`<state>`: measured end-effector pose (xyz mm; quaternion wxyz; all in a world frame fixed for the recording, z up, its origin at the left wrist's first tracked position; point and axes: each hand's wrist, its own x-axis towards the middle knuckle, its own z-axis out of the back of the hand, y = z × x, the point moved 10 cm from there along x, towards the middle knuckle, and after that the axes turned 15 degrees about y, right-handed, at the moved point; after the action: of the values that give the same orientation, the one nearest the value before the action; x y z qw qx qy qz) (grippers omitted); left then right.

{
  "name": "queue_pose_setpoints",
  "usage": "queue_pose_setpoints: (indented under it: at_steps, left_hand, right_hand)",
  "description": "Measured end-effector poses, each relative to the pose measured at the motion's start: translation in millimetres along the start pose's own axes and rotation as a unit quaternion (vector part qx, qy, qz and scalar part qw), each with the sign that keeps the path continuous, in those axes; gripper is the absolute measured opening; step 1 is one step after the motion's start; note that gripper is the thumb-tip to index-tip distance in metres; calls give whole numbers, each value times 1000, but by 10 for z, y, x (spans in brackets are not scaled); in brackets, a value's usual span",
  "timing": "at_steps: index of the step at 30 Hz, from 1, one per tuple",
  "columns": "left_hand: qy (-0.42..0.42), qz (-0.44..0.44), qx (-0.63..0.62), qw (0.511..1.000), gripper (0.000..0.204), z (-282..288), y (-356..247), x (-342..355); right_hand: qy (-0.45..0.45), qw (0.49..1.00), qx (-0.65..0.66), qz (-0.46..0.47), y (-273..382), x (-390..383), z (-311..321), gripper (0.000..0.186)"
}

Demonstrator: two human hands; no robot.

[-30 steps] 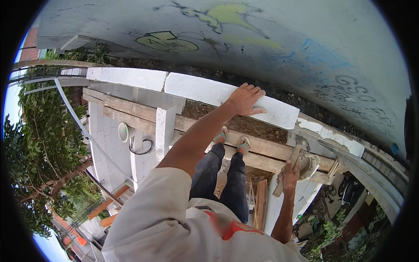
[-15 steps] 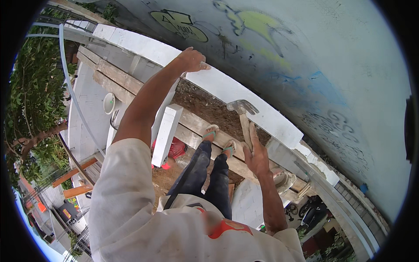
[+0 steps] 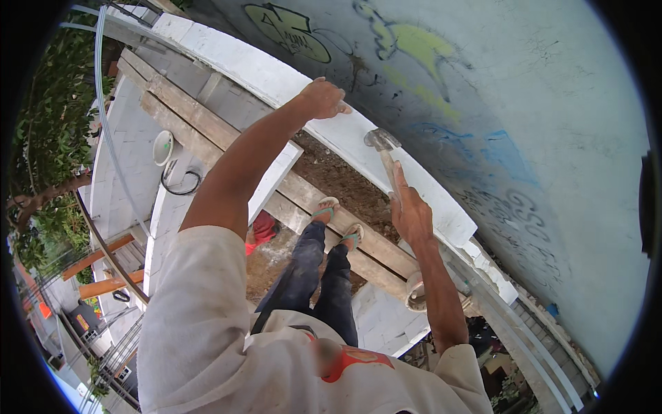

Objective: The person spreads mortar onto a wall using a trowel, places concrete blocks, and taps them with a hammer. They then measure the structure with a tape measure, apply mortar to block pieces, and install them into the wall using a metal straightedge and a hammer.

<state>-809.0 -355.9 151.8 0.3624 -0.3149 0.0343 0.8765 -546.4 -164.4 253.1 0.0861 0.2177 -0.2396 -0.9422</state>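
Observation:
My left hand [image 3: 322,99] lies at the top of a low wall of white blocks [image 3: 403,179], its fingers curled; what they may close on is hidden. In my right hand [image 3: 413,215] is a hammer [image 3: 387,156], gripped by its pale wooden handle. The hammer's grey, dusty head is over the top of the wall, right of my left hand; I cannot tell if it touches. Below, my feet in sandals stand on wooden planks [image 3: 303,200].
A tall grey painted wall [image 3: 552,83] rises beyond the blocks. A round pale bucket [image 3: 416,292] is by my right forearm. A white bowl-shaped container [image 3: 163,148] and a black hose-like loop [image 3: 181,185] lie left. Brown rubble [image 3: 338,169] fills the gap beside the planks.
The hammer head has turned and shifted further onto the wall top, and my right hand has risen a little. My left hand has slid slightly right along the wall. The whole view has shifted.

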Motion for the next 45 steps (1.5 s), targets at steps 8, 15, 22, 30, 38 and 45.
queue_pose_setpoints:
  at_steps: [8,15,22,30,38,45]
  left_hand:
    - [32,24,11,999,58,60,-121,66]
    - [29,27,16,999,54,55,-115,50]
    - [11,38,16,999,53,45,-39,-47]
    - [112,21,35,993,60,279,-256,113]
    - [97,-171,-58,979,72,93,-1769,386]
    - [165,-112,-77,977,82,-91,-2091,464]
  right_hand:
    - [-50,998,-27,7,-127,-88,73,89]
    - [-117,991,25,58,-138,-275,130,91]
    - [18,1000,2,-6,-189,-226,19,92]
    - [28,994,97,-33,-529,-138,443,85]
    - [-50,967,177,-177,-1802,-588,1200,70]
    - [-56,912,261,-313,-2124,-1302,1480,66]
